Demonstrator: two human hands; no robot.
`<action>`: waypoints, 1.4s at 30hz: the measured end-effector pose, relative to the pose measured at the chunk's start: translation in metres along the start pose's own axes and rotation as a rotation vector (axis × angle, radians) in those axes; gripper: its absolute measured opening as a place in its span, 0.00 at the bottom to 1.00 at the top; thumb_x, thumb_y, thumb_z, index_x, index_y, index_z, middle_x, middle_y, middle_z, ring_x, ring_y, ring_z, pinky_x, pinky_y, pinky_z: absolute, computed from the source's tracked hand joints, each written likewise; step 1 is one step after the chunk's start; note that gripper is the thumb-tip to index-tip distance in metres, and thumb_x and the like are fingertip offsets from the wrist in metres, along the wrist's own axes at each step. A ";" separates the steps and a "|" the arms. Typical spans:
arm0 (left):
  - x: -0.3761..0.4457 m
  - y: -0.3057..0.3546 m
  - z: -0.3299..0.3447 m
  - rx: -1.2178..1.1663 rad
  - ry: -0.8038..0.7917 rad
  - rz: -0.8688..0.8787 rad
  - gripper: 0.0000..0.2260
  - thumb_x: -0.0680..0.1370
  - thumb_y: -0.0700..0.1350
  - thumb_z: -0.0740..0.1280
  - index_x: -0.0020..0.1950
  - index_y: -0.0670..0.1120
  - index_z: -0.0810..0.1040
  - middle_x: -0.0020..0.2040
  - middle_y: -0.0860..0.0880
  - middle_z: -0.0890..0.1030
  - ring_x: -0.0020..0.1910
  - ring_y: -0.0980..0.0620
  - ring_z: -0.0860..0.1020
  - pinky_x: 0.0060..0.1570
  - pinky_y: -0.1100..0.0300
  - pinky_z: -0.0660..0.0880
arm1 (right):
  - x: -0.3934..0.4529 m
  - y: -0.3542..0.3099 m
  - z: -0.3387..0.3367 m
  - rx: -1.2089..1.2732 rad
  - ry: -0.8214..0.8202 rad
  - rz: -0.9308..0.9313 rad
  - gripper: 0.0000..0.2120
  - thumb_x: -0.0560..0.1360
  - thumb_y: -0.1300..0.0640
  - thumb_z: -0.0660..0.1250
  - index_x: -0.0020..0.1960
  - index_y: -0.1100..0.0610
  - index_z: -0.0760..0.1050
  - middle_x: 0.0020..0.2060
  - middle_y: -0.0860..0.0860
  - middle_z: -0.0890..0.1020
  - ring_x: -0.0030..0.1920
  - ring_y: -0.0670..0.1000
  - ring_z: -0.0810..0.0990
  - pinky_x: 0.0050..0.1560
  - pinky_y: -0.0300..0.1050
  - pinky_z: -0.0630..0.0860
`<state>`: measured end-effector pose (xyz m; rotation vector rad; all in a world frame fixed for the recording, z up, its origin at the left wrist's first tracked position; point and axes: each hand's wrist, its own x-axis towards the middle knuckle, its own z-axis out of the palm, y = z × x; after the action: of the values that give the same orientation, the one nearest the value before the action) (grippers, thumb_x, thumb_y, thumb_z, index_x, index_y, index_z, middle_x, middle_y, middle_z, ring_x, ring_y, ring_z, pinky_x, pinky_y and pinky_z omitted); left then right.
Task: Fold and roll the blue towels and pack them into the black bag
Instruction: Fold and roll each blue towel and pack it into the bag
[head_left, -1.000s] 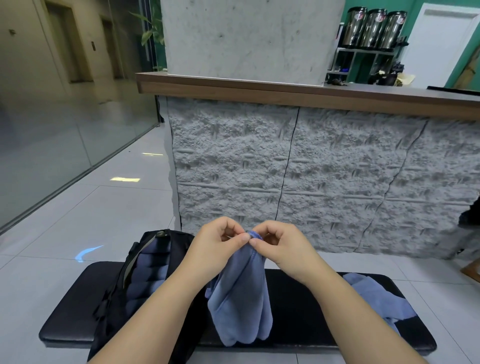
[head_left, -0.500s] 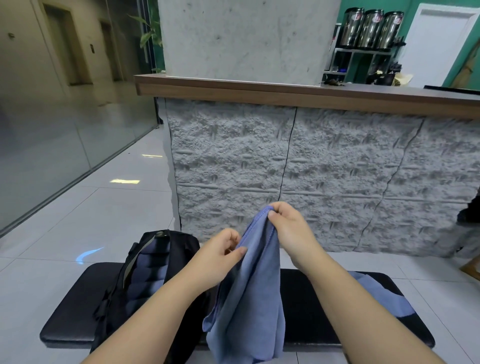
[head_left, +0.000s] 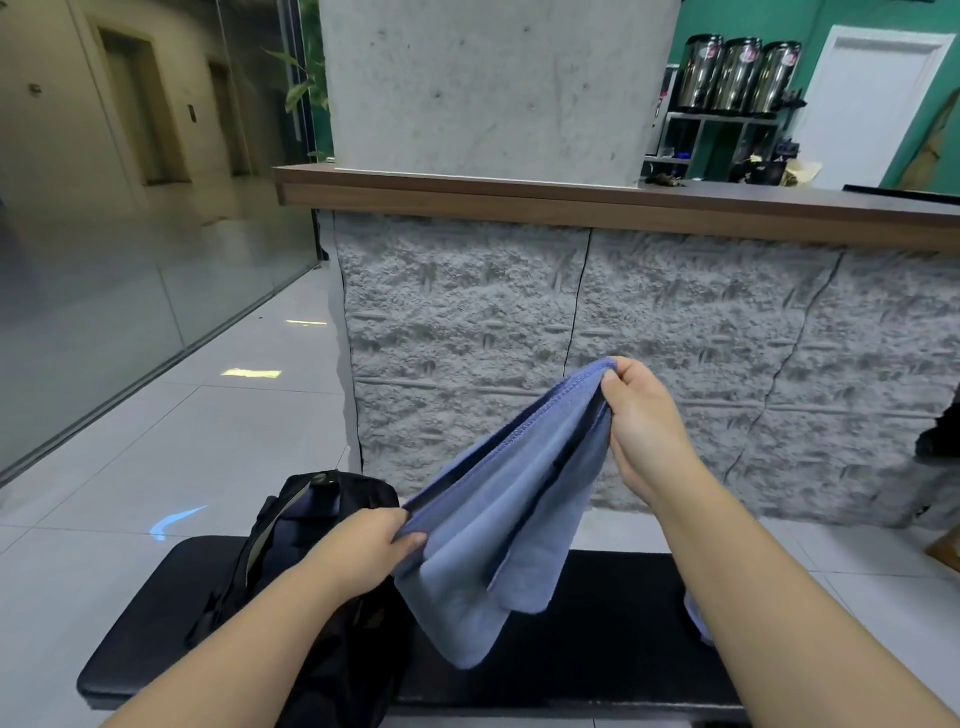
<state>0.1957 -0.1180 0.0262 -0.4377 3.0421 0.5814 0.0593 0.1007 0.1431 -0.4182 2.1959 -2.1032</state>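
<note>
A blue towel (head_left: 509, 519) hangs in the air above the bench, stretched along its top edge between both hands. My right hand (head_left: 641, 415) pinches the upper corner, raised in front of the stone counter. My left hand (head_left: 371, 545) grips the lower corner, just above the black bag (head_left: 306, 525). The bag stands open on the left end of the bench, partly hidden by my left arm. A sliver of another blue towel (head_left: 696, 616) shows on the bench behind my right forearm.
The black padded bench (head_left: 613, 623) runs across the lower view on a white tiled floor. A rough grey stone counter (head_left: 675, 338) with a wooden top stands close behind it. A glass wall lines the left side.
My hands have moved apart: the right one rose up and right, the left one slid down along the edge. The towel went from a hanging bunch to a stretched, slanted edge.
</note>
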 end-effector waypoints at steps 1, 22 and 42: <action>0.000 -0.001 -0.006 0.047 0.014 -0.005 0.17 0.79 0.55 0.59 0.34 0.50 0.62 0.32 0.53 0.69 0.38 0.49 0.72 0.37 0.55 0.64 | 0.001 0.003 -0.004 -0.054 0.006 -0.034 0.11 0.82 0.58 0.53 0.48 0.52 0.73 0.46 0.55 0.80 0.44 0.52 0.76 0.48 0.49 0.74; 0.024 -0.033 -0.056 0.343 0.423 0.015 0.15 0.62 0.28 0.70 0.32 0.48 0.75 0.33 0.51 0.71 0.36 0.48 0.68 0.35 0.55 0.66 | 0.002 0.083 -0.046 -0.530 0.110 0.078 0.10 0.81 0.60 0.55 0.57 0.60 0.72 0.45 0.55 0.79 0.42 0.53 0.75 0.37 0.45 0.69; 0.014 -0.037 -0.059 -0.181 0.471 -0.082 0.07 0.77 0.45 0.67 0.40 0.44 0.77 0.38 0.48 0.79 0.39 0.49 0.75 0.38 0.58 0.68 | 0.002 0.095 -0.054 -0.513 0.135 0.123 0.07 0.81 0.59 0.51 0.47 0.56 0.65 0.32 0.52 0.69 0.32 0.51 0.67 0.34 0.49 0.68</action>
<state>0.1942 -0.1764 0.0668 -0.8077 3.3957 0.8636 0.0304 0.1554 0.0524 -0.1621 2.7519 -1.5302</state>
